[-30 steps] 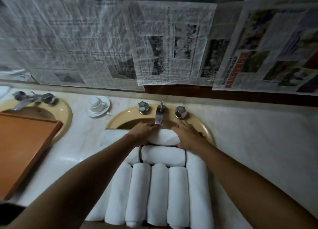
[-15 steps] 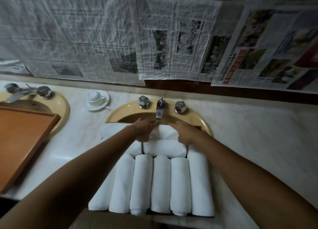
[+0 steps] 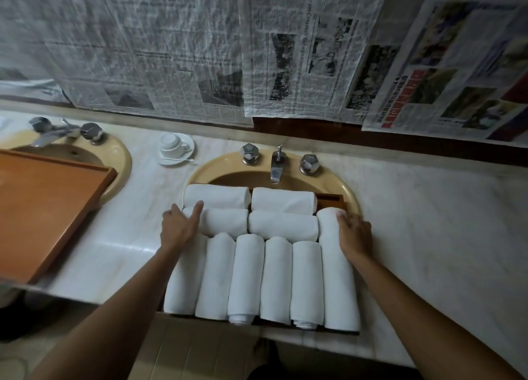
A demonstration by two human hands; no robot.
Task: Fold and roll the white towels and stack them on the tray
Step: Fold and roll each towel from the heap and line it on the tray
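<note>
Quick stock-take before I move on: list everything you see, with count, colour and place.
Rolled towels: ten, white; six lengthwise in front, four crosswise behind, on the tray over the middle sink.
Towel tray: one, brown wood, mostly covered.
Empty tray: one, orange-brown, across the left sink.
Sinks: two, beige, in a white marble counter.
Taps: two sets, chrome.
Cup on saucer: one, white, between the sinks.
Newspapers: several sheets on the wall.
Left hand: on the left towels.
Right hand: on the rightmost towel.

cup on saucer [image 3: 175,149], two basins [image 3: 347,191], taps [image 3: 276,165], newspapers [image 3: 314,51]
</note>
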